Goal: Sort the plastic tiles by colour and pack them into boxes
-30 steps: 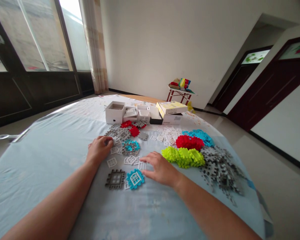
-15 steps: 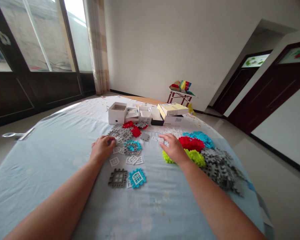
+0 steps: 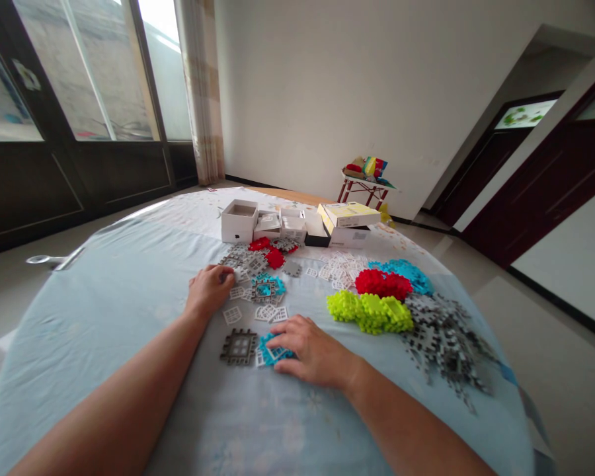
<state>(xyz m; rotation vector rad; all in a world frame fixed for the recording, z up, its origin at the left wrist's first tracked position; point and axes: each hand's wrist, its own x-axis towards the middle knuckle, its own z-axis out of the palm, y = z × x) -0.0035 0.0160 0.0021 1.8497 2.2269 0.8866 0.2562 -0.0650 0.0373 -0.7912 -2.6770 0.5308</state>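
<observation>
My right hand (image 3: 311, 350) is over a blue interlocking square (image 3: 266, 345) that has a white window-shaped piece (image 3: 277, 353) on it. Its thumb and fingers are apart at the square's right side and partly cover it. To the left lies a dark grey interlocking square (image 3: 238, 347) with a window pattern in its middle. My left hand (image 3: 211, 291) rests on the cloth with curled fingers, beside the pile of grey squares (image 3: 238, 256). What its fingertips hold, if anything, is hidden. Loose white window pieces (image 3: 270, 313) lie between the hands.
Green squares (image 3: 369, 311), red squares (image 3: 383, 283), blue squares (image 3: 404, 274) and a grey heap (image 3: 446, 337) lie to the right. White window pieces (image 3: 344, 268) are spread behind them. Open white boxes (image 3: 238, 228) and a yellow-topped box (image 3: 350, 215) stand at the back.
My right hand has come from the white window pieces at the back, left and nearer to me, onto the blue square. My left hand stays by the grey pile. The view has shifted slightly.
</observation>
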